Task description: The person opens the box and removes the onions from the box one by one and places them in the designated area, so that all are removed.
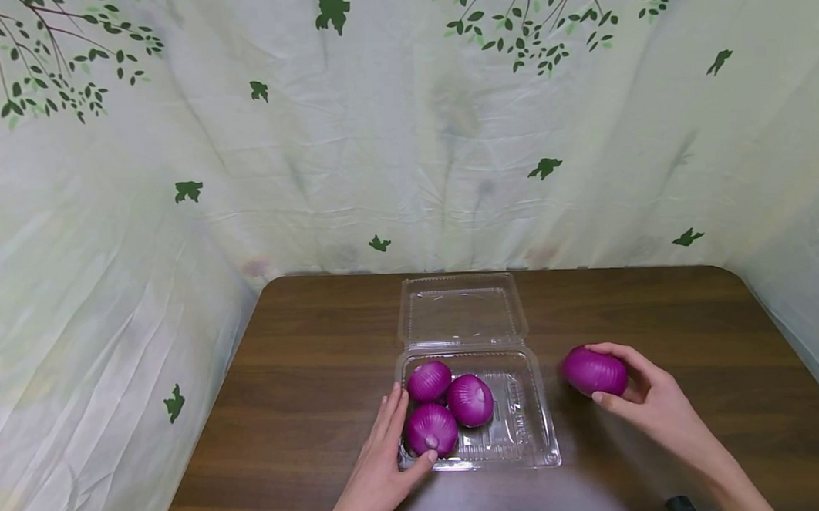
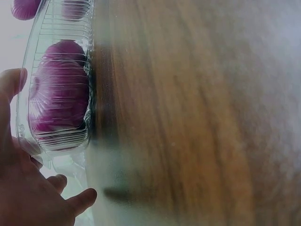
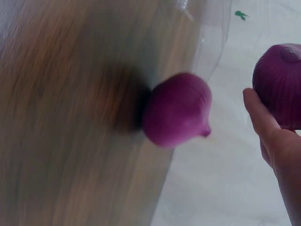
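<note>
A clear plastic clamshell container (image 1: 520, 443) lies with its lid (image 1: 462, 310) folded back. Inside, toward its left, are three red onions: one at the back (image 1: 429, 381), one in the middle (image 1: 470, 400) and one in front (image 1: 432, 429). My left hand (image 1: 375, 473) rests against the container's left side, fingers extended, thumb at the front rim. Right of the container, my right hand (image 1: 656, 397) holds another red onion (image 1: 594, 371) between thumb and fingers. The right wrist view shows this held onion (image 3: 282, 84) plus another onion (image 3: 178, 110) on the table, not separately distinguishable in the head view.
The brown wooden table (image 1: 317, 345) has rounded far corners. Behind and beside it hangs a pale cloth (image 1: 410, 132) with printed leaves. A small black object (image 1: 683, 506) shows at the bottom edge, by the right forearm.
</note>
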The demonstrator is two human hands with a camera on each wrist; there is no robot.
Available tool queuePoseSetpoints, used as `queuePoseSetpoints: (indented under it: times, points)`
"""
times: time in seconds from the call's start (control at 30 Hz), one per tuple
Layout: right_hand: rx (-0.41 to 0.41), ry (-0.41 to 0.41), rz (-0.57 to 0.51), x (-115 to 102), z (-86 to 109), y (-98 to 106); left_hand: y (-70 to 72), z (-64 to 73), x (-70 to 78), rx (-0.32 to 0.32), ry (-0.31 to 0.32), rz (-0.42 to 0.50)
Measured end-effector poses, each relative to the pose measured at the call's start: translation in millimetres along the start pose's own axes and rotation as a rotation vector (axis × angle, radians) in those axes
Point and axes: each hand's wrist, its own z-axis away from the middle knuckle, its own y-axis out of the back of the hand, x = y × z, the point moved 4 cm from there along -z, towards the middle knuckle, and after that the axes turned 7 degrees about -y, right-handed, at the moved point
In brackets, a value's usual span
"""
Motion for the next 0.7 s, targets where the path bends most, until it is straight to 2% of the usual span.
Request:
queuePoseSetpoints:
  times: [0.17,0.5,0.7]
  points:
    - [0.082,-0.027,0.111,2.0,1.1,16.1,0.4,-0.3,0.5,-0.001,-0.004,0.001]
    - [0.166,-0.059,0.277,17.5,2.3,44.6,0.0,-0.2,-0.1,0.000,-0.001,-0.002]
    - [0.200,-0.058,0.298,29.7,1.1,56.8,-0.1,0.4,-0.1,-0.005,0.001,-0.004]
